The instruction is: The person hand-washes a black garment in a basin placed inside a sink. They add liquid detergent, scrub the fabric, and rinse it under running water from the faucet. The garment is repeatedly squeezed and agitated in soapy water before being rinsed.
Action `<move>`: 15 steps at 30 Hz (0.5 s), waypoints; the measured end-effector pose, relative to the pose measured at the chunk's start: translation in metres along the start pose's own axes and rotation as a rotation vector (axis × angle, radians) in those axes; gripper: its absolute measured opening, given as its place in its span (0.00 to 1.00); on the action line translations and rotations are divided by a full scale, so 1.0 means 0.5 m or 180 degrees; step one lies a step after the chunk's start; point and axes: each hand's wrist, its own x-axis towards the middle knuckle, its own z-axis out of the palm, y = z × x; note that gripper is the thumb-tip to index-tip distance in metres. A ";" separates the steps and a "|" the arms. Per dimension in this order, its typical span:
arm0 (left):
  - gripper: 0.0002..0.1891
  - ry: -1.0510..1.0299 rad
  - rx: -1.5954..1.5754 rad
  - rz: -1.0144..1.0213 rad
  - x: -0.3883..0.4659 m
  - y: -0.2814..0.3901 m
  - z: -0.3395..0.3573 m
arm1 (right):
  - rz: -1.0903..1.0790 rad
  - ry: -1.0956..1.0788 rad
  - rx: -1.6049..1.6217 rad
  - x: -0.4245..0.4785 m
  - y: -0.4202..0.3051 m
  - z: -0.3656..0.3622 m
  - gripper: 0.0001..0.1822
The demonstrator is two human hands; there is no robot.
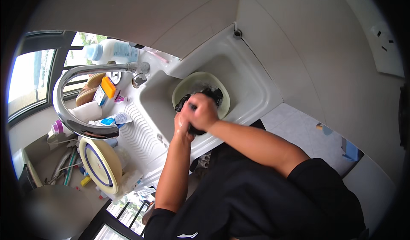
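A dark wet cloth (217,95) is bunched in a pale green plastic basin (199,76), with suds around it. My left hand (182,124), wet and soapy, is closed on part of the cloth at the basin's near left side. Pressed against it from the right is my right hand (204,109), also gripping the cloth and slightly blurred. Some dark fabric hangs below the two hands over the basin's near rim. The basin stands inside a white laundry sink (248,80). My fingers and much of the cloth hide one another.
A chrome gooseneck faucet (93,68) arches left of the sink over a ribbed washboard (141,132). Behind it are a white bottle (118,51), an orange-and-white box (108,88) and a plastic packet (117,119). Nested basins (117,169) lean nearby. Walls (275,48) close off the far and right sides.
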 end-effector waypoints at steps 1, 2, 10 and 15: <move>0.20 -0.0113 -0.1079 -0.0262 -0.004 -0.002 0.002 | 0.0593 0.0210 0.0018 0.011 0.013 0.007 0.10; 0.20 -0.0030 -0.0954 -0.0133 -0.018 0.004 0.009 | 0.1026 0.0181 0.0051 0.004 0.021 0.010 0.10; 0.22 -0.0264 -0.0027 0.1221 0.102 -0.119 -0.117 | -0.0211 -0.0221 0.0478 -0.006 -0.070 0.002 0.10; 0.20 0.0148 -0.0755 0.0092 -0.041 0.050 0.026 | 0.1075 0.0740 -0.0157 0.002 0.010 0.017 0.12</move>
